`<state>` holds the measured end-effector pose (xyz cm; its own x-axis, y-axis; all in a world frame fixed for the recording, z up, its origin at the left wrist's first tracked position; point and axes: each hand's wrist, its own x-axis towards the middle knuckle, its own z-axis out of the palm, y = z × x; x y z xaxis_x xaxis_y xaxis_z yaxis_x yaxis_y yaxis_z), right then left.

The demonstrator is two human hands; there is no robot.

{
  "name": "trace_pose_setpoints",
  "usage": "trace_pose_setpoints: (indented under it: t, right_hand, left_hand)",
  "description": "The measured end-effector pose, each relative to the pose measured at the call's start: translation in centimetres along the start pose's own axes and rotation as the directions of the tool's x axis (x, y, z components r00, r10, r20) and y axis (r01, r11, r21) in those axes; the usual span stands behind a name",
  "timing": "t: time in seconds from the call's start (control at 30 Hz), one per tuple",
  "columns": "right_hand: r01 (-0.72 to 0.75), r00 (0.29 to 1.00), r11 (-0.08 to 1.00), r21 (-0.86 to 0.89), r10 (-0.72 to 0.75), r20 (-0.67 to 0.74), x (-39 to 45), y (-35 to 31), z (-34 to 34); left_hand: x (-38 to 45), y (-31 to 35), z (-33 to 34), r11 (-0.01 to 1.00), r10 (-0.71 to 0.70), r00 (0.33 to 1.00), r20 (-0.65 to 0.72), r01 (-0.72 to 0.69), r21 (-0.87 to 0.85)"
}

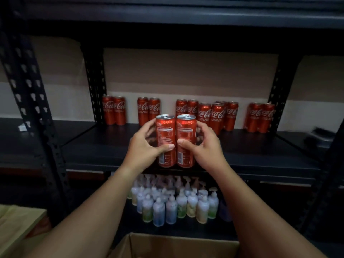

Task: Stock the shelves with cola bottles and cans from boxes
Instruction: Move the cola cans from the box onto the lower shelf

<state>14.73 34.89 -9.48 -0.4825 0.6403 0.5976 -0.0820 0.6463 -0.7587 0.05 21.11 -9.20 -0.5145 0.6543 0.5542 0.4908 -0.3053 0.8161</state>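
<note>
1. Two red cola cans stand upright, side by side and touching, at the front edge of the black shelf (260,146): left can (166,135), right can (186,135), their printed backs toward the camera.
2. The left hand (147,146) curls round the left can, thumb across its front; the right hand (204,144) curls round the right can the same way.
3. At 12 o'clock from the held pair, a back row (188,113) of cans stands along the wall, logos outward. I count about twelve, in close pairs: two far left, two next, two behind the held cans, then a cluster of about four, and two at far right. One in the cluster is mostly hidden.
4. The held cans and hands cover the lower part of the middle pairs.
5. At 6 o'clock, on the lower shelf, pump bottles (173,202) stand packed in rows; too blurred to count.
6. At the bottom edge, an open box (175,244); its contents are out of view.
7. A black upright (29,90) stands at 9 o'clock.
</note>
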Motion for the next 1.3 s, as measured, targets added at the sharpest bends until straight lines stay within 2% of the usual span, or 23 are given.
trace_pose_setpoints:
  t: [0.2,0.63,0.87,1.0,1.17,1.3]
  right_hand:
    - [-0.010,1.000,1.000,-0.009,0.010,0.003,3.6,1.3,1.2]
    - [-0.009,1.000,1.000,-0.001,0.009,-0.023,5.3,5.1,3.7]
    - [-0.100,0.995,0.995,0.025,0.099,0.027,6.0,6.6,4.0]
    - [-0.132,0.988,0.991,0.016,0.130,0.089,6.1,7.1,4.1]
    - [-0.165,0.982,0.986,0.021,0.163,0.095,6.0,7.2,4.0]
    - [-0.171,0.984,0.985,0.035,0.168,0.062,5.9,7.1,3.8]
  left_hand:
    - [3.3,-1.7,0.0,1.000,0.011,1.000,-0.008,-0.011,0.005]
    - [6.2,-7.2,0.9,1.000,-0.005,0.999,-0.037,0.006,0.013]
    - [6.8,-8.0,1.2,0.996,-0.063,0.998,-0.016,0.062,-0.069]
    - [6.9,-8.3,1.1,0.993,-0.094,0.994,-0.048,0.090,-0.082]
    - [6.7,-8.7,1.4,0.996,-0.085,0.992,-0.094,0.086,0.006]
    - [6.6,-8.5,1.2,0.994,-0.112,0.985,-0.130,0.108,-0.033]
